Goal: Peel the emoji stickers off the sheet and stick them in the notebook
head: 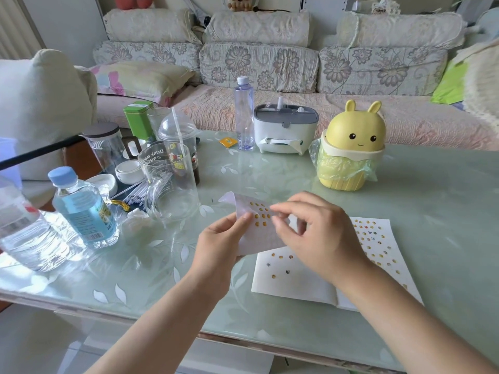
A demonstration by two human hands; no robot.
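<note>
The left hand (pixel 219 241) grips the sticker sheet (pixel 259 213). The right hand (pixel 321 236) pinches it too, hiding part of the notebook (pixel 293 283).

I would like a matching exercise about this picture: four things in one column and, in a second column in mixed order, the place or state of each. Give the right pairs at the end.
Things
1. sticker sheet
2. notebook
3. rabbit-shaped bin
4. glass mug

Places or states
A. lies open on the table, with stickers on its pages
B. clear, upright, left of the sheet
C. held up by the left hand, pinched by the right hand
D. yellow, lined with a plastic bag

Pairs: 1-C, 2-A, 3-D, 4-B
</note>
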